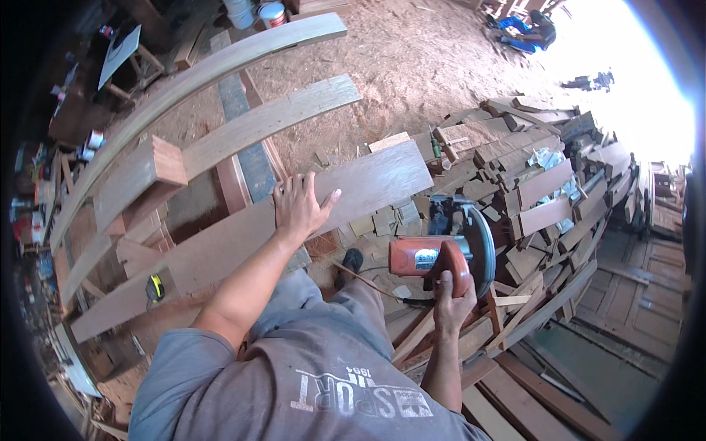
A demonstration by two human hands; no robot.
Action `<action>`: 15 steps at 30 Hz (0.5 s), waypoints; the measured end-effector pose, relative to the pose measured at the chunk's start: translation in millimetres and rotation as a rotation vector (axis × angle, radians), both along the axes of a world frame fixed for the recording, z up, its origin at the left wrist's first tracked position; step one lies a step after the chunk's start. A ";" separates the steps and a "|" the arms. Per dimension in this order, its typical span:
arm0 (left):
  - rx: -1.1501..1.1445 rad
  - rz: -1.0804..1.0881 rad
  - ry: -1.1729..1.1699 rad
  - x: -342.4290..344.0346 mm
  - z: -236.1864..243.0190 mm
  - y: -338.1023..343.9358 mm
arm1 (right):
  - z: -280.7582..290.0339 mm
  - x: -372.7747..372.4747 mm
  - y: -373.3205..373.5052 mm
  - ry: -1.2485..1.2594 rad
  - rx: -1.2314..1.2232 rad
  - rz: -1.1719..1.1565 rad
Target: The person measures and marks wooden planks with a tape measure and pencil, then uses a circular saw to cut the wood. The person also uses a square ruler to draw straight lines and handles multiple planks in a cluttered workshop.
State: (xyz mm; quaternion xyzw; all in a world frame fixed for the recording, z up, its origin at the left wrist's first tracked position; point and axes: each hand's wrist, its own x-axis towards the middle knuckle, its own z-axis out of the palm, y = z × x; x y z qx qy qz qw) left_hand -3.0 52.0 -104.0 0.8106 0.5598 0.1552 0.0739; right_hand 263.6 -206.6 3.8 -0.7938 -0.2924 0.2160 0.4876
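My left hand [298, 209] lies over a long pale wooden board [379, 176], fingers spread and slightly bent at its far edge, thumb out. My right hand [452, 301] is closed on the handle of a red circular saw [423, 257] with a round guard, held low to the right of the board. A yellow tape measure [154, 288] sits on the left part of the board. Two curved wooden pieces [265, 117] extend beyond it, over a grey strip.
A large pile of offcuts [537, 184] fills the right, with a green-handled tool [435, 147] on it. Door panels [632, 287] stand at far right. Buckets [272, 15] are at the back. Another person [533, 33] in blue crouches near the bright opening. My foot [349, 264] shows below the board.
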 end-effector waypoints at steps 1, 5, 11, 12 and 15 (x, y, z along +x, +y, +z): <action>0.024 0.003 -0.002 1.2 1.7 -0.5 | 3.2 5.7 1.8 0.060 0.066 0.003; 0.043 0.021 0.016 -1.7 6.7 -0.7 | 28.8 20.6 24.4 0.146 0.075 0.161; 0.005 0.054 0.007 -1.7 10.0 -2.4 | 25.0 41.2 53.5 0.052 -0.106 0.324; 0.006 0.054 -0.006 -0.1 11.0 -1.4 | 23.4 43.7 58.0 0.057 -0.120 0.319; -0.028 0.062 0.020 3.1 13.1 -2.2 | 18.1 46.8 67.4 0.162 -0.132 0.285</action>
